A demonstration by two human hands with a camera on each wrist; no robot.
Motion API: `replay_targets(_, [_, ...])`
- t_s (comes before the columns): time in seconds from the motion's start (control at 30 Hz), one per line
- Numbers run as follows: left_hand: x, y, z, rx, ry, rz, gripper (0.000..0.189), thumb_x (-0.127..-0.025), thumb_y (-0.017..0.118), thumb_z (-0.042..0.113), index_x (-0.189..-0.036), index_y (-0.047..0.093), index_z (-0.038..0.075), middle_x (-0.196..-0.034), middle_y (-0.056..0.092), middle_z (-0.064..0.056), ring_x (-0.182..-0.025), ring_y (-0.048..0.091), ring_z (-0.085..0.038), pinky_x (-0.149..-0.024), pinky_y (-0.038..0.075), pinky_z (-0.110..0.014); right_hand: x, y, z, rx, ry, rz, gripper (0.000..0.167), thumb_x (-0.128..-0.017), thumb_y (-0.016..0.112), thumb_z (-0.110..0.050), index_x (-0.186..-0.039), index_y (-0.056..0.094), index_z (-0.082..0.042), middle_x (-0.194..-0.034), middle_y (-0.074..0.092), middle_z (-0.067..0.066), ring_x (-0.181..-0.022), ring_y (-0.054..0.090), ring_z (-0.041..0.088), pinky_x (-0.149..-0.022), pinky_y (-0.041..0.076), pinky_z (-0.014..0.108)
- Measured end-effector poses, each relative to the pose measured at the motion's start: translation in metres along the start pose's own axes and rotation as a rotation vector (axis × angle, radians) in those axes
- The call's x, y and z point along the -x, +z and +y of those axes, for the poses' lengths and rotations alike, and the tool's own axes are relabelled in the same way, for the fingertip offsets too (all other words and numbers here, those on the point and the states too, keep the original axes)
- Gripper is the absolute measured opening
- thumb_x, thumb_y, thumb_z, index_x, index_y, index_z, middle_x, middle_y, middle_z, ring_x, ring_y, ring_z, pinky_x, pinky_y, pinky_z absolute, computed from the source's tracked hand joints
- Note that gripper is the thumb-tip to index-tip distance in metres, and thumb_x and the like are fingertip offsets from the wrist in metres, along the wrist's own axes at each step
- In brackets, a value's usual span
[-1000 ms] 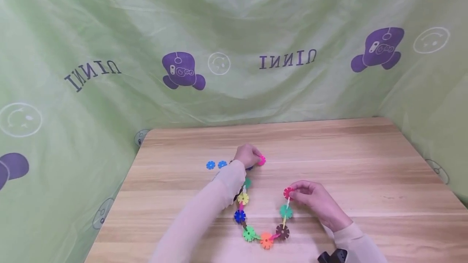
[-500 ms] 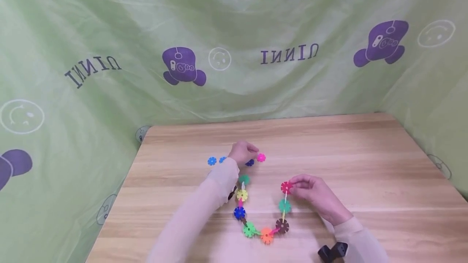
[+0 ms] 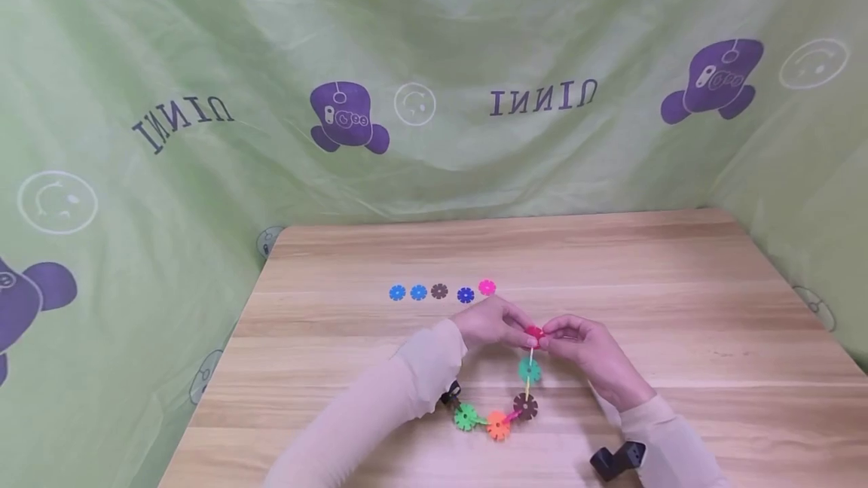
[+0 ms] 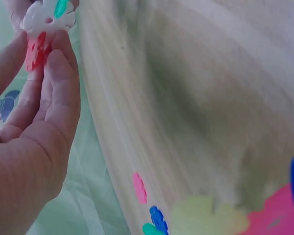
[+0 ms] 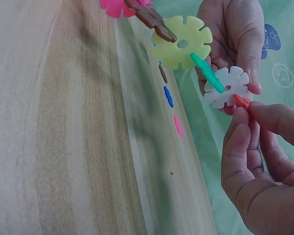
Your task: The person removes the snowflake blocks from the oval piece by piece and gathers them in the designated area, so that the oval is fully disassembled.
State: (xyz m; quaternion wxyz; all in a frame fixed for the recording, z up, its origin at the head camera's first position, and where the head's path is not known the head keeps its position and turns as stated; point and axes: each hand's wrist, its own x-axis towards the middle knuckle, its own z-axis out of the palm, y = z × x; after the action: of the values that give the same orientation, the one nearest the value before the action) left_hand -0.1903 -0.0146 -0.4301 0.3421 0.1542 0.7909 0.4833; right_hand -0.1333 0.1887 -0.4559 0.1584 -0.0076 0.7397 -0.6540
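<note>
Between the fingertips of both hands is a red snowflake disc (image 3: 535,336), the end of a chain of interlocking discs. My right hand (image 3: 591,356) pinches it from the right. From the left, my left hand (image 3: 490,322) grips it with thumb and fingers. A white disc (image 5: 228,88) slots into the red one. Below hang a green disc (image 3: 530,370), a dark brown disc (image 3: 525,406), an orange disc (image 3: 498,425) and a light green disc (image 3: 466,416), joined by discs seen edge-on. The left forearm hides the chain's other side in the head view.
Behind the hands, loose discs lie in a row on the wooden table (image 3: 644,269): two light blue ones (image 3: 397,292), a brown one (image 3: 439,291), a dark blue one (image 3: 465,295) and a pink one (image 3: 487,288). A green printed curtain (image 3: 441,187) surrounds the table.
My left hand has let go of the loose pink disc at the back and come forward and right to the red disc. The right hand stays at the red disc throughout.
</note>
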Motion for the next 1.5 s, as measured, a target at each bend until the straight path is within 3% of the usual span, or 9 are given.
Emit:
replay_targets(0.27, [-0.001, 0.008, -0.003, 0.06, -0.003, 0.056, 0.017, -0.08, 0.081, 0.017, -0.097, 0.077, 0.014, -0.087, 0.076, 0.003, -0.084, 0.066, -0.011, -0.089, 0.049, -0.033, 0.001, 0.002, 0.002, 0.01, 0.034, 0.038, 0.031, -0.087, 0.074, -0.014, -0.11, 0.063, 0.004, -0.104, 0.07, 0.004, -0.098, 0.066, 0.013, -0.089, 0.053, 0.023])
replay_targets(0.53, [-0.004, 0.009, -0.001, 0.133, 0.003, 0.092, 0.015, -0.085, 0.074, 0.009, -0.099, 0.076, 0.011, -0.09, 0.076, 0.0, -0.082, 0.071, -0.012, -0.09, 0.055, -0.031, 0.006, -0.001, 0.004, 0.036, 0.026, -0.083, 0.044, -0.092, 0.069, -0.023, -0.123, 0.059, 0.007, -0.119, 0.067, 0.017, -0.106, 0.066, 0.017, -0.097, 0.051, 0.029])
replay_targets(0.63, [-0.005, 0.01, 0.002, 0.07, 0.02, 0.134, 0.013, -0.086, 0.074, 0.012, -0.098, 0.076, 0.013, -0.088, 0.075, 0.003, -0.08, 0.068, -0.009, -0.086, 0.055, -0.027, 0.006, 0.0, 0.003, 0.035, 0.011, -0.1, 0.048, -0.089, 0.072, -0.022, -0.125, 0.057, 0.007, -0.123, 0.065, 0.022, -0.106, 0.066, 0.017, -0.096, 0.051, 0.028])
replay_targets(0.83, [-0.004, 0.014, 0.01, -0.124, 0.062, 0.211, 0.008, -0.089, 0.072, 0.017, -0.096, 0.075, 0.016, -0.083, 0.072, 0.008, -0.077, 0.063, -0.005, -0.075, 0.052, -0.021, 0.002, 0.004, 0.001, 0.037, 0.001, -0.056, 0.052, -0.085, 0.077, -0.02, -0.125, 0.058, 0.007, -0.124, 0.065, 0.024, -0.104, 0.068, 0.018, -0.092, 0.054, 0.026])
replay_targets(0.97, [-0.001, 0.023, 0.01, -0.155, 0.039, 0.25, 0.005, -0.09, 0.07, 0.014, -0.092, 0.074, 0.015, -0.079, 0.069, 0.007, -0.074, 0.06, -0.006, -0.073, 0.05, -0.021, 0.006, 0.009, 0.003, 0.065, 0.01, -0.023, 0.049, -0.086, 0.076, -0.023, -0.124, 0.061, 0.003, -0.122, 0.067, 0.02, -0.107, 0.067, 0.02, -0.096, 0.053, 0.031])
replay_targets(1.17, [0.008, 0.035, 0.002, -0.202, 0.04, 0.314, 0.005, -0.092, 0.067, 0.01, -0.094, 0.071, 0.013, -0.077, 0.066, 0.006, -0.068, 0.057, -0.005, -0.063, 0.049, -0.018, 0.018, 0.022, 0.015, 0.024, 0.033, -0.034, 0.049, -0.086, 0.076, -0.02, -0.122, 0.06, 0.009, -0.117, 0.069, 0.022, -0.099, 0.069, 0.016, -0.088, 0.055, 0.022])
replay_targets(1.3, [0.01, 0.018, 0.003, -0.129, 0.033, 0.381, 0.006, -0.089, 0.071, 0.016, -0.094, 0.073, 0.017, -0.08, 0.069, 0.007, -0.075, 0.064, -0.01, -0.069, 0.052, -0.022, 0.019, 0.024, 0.018, 0.025, 0.04, -0.016, 0.051, -0.086, 0.076, -0.019, -0.124, 0.058, 0.01, -0.114, 0.069, 0.02, -0.094, 0.069, 0.013, -0.085, 0.055, 0.021])
replay_targets(1.4, [0.012, -0.013, 0.0, -0.022, 0.008, 0.465, 0.009, -0.088, 0.073, 0.019, -0.097, 0.075, 0.02, -0.087, 0.073, 0.005, -0.086, 0.069, -0.017, -0.078, 0.055, -0.029, 0.016, 0.02, 0.014, 0.061, 0.031, -0.016, 0.052, -0.086, 0.076, -0.021, -0.125, 0.058, 0.008, -0.113, 0.069, 0.018, -0.095, 0.068, 0.014, -0.084, 0.055, 0.021])
replay_targets(1.5, [0.015, -0.051, -0.006, 0.025, -0.025, 0.564, 0.015, -0.091, 0.069, 0.017, -0.105, 0.074, 0.017, -0.097, 0.075, -0.001, -0.095, 0.07, -0.024, -0.085, 0.057, -0.035, 0.009, 0.014, 0.005, 0.082, 0.019, -0.033, 0.052, -0.087, 0.075, -0.022, -0.127, 0.057, 0.006, -0.114, 0.068, 0.016, -0.096, 0.068, 0.015, -0.085, 0.055, 0.022])
